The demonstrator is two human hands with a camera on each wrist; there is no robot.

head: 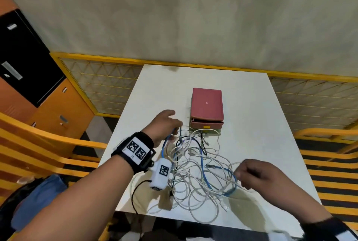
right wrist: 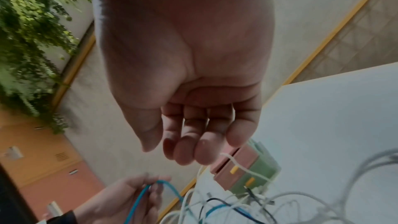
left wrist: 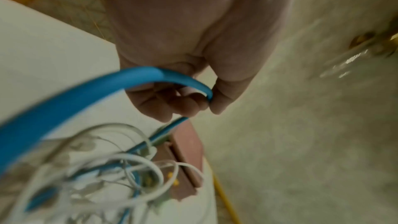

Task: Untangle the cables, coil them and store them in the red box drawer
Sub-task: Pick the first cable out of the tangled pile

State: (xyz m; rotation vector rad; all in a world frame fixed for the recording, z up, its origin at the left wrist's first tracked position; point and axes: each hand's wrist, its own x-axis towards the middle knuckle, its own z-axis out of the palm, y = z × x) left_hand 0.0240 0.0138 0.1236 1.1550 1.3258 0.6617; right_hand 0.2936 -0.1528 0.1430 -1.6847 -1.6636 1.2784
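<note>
A tangle of white, blue and black cables (head: pixel 195 173) lies on the white table (head: pixel 261 134) in front of the red box (head: pixel 206 103). Its red drawer (head: pixel 206 124), with a yellow tab, stands slightly pulled out. My left hand (head: pixel 164 122) hovers at the tangle's far left and pinches the blue cable (left wrist: pixel 107 88) between thumb and fingers; the cable loops back down into the pile. My right hand (head: pixel 251 173) hangs over the tangle's right side beside a blue cable loop (head: pixel 233 182). In the right wrist view its fingers (right wrist: pixel 189 144) are loosely curled and hold nothing.
The red box sits on a pale green tier (right wrist: pixel 256 169) with its own yellow tab. A yellow-framed mesh rail (head: pixel 108 84) runs behind the table. Orange slatted seats (head: pixel 38 144) flank both sides, and an orange cabinet (head: pixel 58 113) stands at left. Cable ends overhang the near edge.
</note>
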